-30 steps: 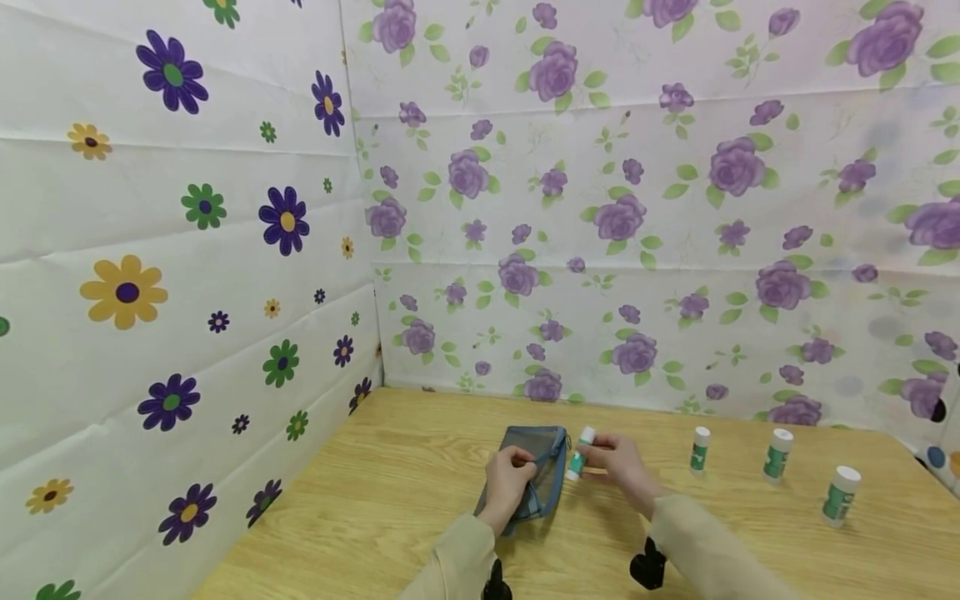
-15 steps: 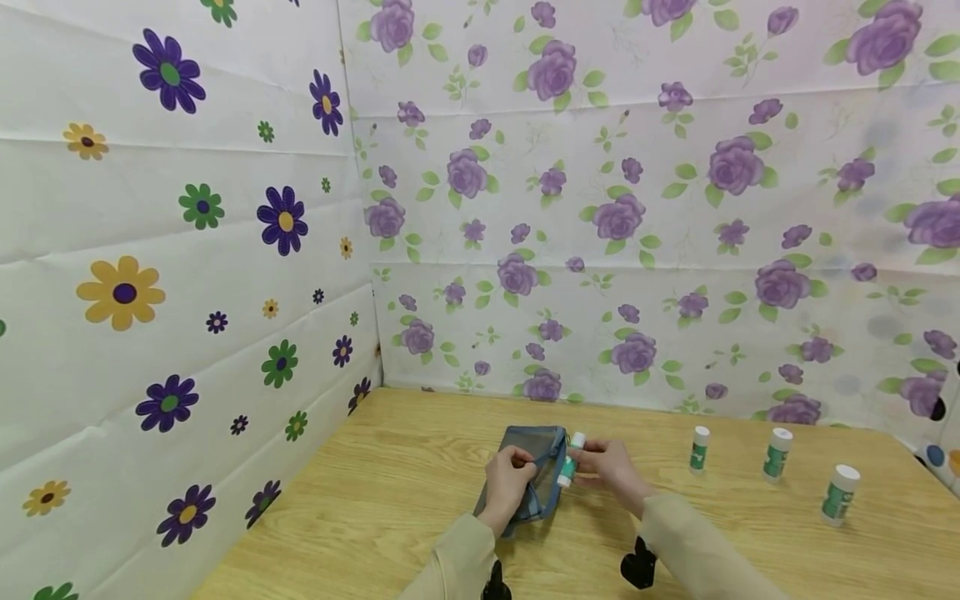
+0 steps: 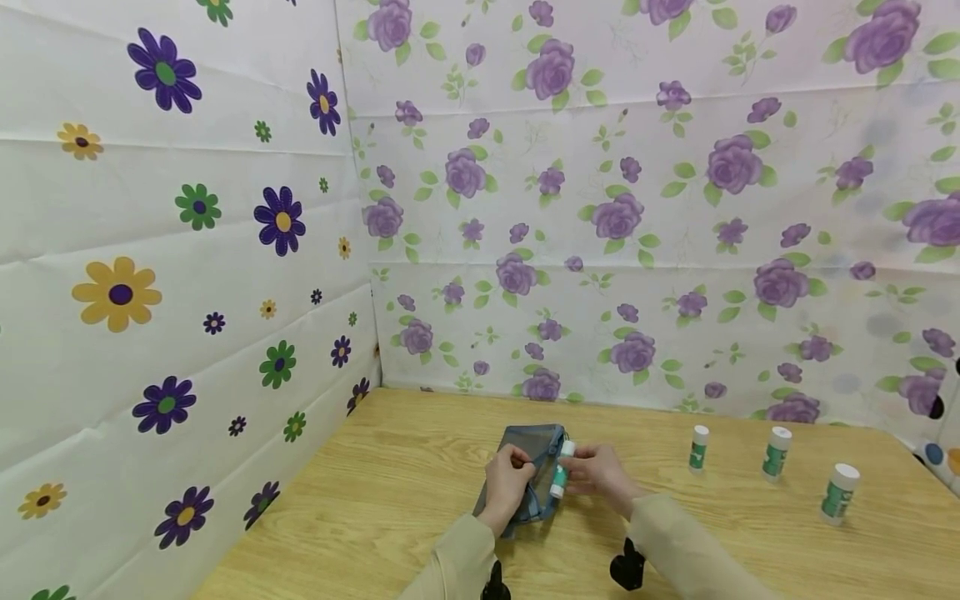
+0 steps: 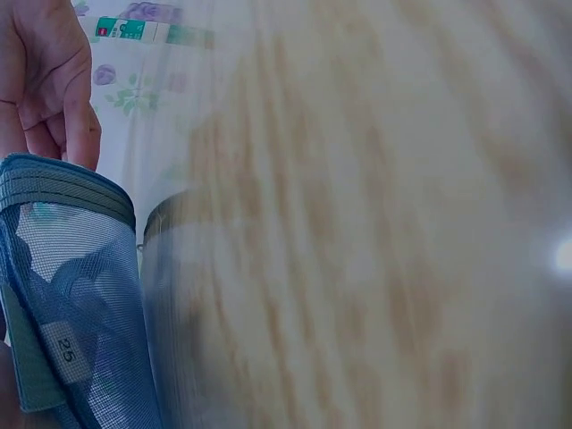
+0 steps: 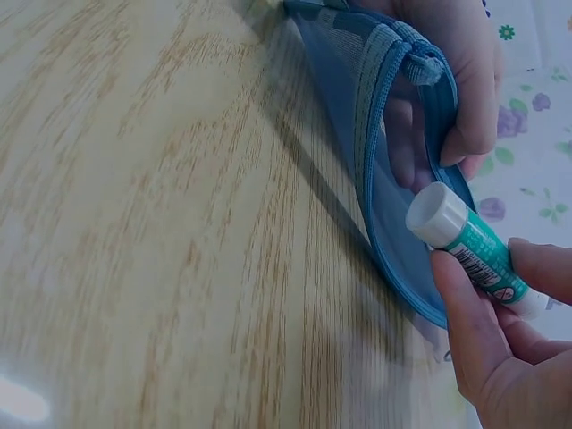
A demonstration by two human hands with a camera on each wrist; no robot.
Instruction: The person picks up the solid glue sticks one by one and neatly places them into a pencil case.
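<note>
A blue mesh zip pouch [image 3: 531, 438] lies on the wooden table, its zipped mouth facing right. My left hand [image 3: 508, 483] pinches the pouch's upper edge; in the right wrist view that left hand [image 5: 469, 80] has its thumb outside the zipper band and fingers visible within the gaping mouth. Between thumb and fingers, my right hand [image 3: 603, 477] holds a green and white glue stick [image 5: 478, 255], tilted, its white end right at the opening. Seen from the left wrist, the pouch [image 4: 89, 286] shows a tag reading 25, with the right hand [image 4: 49, 80] beyond its rim.
Three more glue sticks stand upright on the table's right side: a slim one [image 3: 699, 450], a middle one [image 3: 777, 454] and a thicker one [image 3: 838, 493]. Flower-printed sheets [image 3: 637, 250] rise behind and at the left of the table [image 3: 375, 483].
My right hand has moved left with the glue stick, from beside the pouch to its mouth. The left hand keeps its hold on the pouch in the same spot.
</note>
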